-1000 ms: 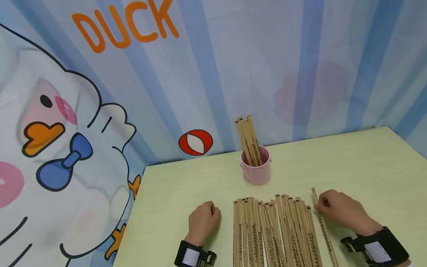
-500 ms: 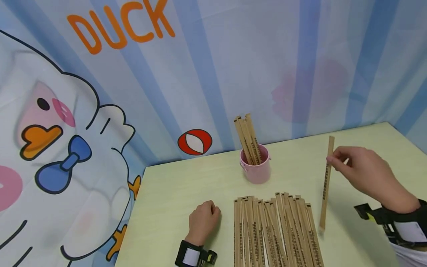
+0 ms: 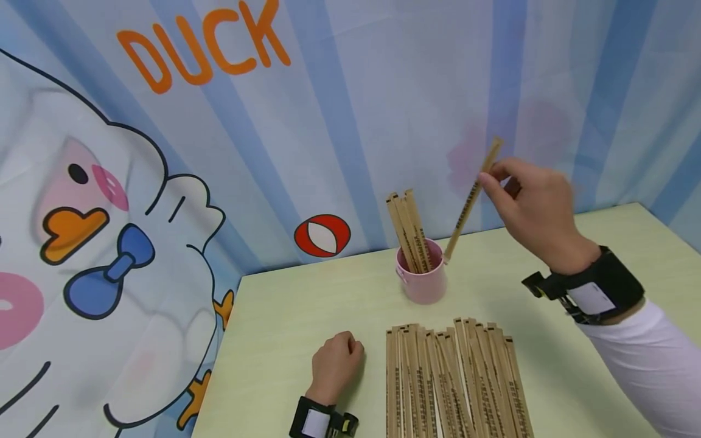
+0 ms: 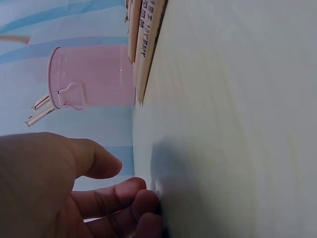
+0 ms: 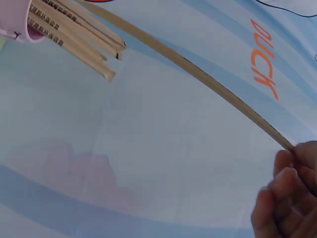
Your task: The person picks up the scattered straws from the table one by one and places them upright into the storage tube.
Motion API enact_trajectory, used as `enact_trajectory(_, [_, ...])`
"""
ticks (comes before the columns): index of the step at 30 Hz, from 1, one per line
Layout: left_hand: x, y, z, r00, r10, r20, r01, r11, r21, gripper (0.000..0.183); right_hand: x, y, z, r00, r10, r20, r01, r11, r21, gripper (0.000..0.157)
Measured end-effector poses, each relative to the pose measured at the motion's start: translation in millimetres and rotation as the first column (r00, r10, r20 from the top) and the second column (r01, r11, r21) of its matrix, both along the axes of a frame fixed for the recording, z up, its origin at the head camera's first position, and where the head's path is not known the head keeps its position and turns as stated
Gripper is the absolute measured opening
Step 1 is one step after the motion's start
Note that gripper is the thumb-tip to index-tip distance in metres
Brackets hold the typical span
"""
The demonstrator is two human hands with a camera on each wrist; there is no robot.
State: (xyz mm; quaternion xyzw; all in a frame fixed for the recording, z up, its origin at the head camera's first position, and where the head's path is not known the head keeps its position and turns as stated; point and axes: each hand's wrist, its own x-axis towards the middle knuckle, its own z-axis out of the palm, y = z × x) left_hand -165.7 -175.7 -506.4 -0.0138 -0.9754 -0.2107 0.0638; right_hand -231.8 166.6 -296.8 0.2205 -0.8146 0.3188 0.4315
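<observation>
My right hand [image 3: 533,204] pinches one pair of paper-wrapped chopsticks [image 3: 471,201] near its upper end. The packet slants down to the left, its lower tip beside the right rim of the pink bucket [image 3: 424,289]; whether they touch I cannot tell. Several similar packets [image 5: 74,37] lean inside the bucket, their tops sticking out. My left hand [image 3: 336,365] rests on the table left of the laid-out row, its fingers loosely curled. In the left wrist view, nothing lies between the thumb [image 4: 99,161] and fingers.
Several wrapped chopsticks [image 3: 454,383] lie side by side on the pale table [image 3: 285,316], in front of the bucket. Behind the table hangs a blue striped cloth [image 3: 416,91] with a duck print. A camera band [image 3: 594,292] sits on the right wrist.
My right hand has lifted the chopstick packet from the table right of the row and carried it up and left to the bucket. My left hand has stayed in place.
</observation>
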Motion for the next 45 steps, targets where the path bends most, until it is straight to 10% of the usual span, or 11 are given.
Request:
enact_trajectory(18, [2.2, -0.3, 3.0, 1.0, -0.022, -0.02, 0.022, 1.0, -0.004, 0.032, -63.2, -44.1, -61.9, 0.97, -0.008, 0.244, -0.011, 0.997, 0.074, 0.013])
enact_trajectory(31, [3.1, 0.7, 4.6, 1.0, -0.019, -0.006, 0.019, 1.0, -0.004, 0.031, -74.7, -53.9, -100.8, 0.866, -0.037, 0.499, -0.045, 0.987, 0.152, 0.016])
enact_trajectory(45, [1.4, 0.2, 1.5, 1.0, -0.01, -0.011, 0.01, 1.0, -0.019, 0.029, -67.0, -46.2, -96.0, 0.846, -0.015, 0.533, -0.066, 0.989, 0.134, 0.026])
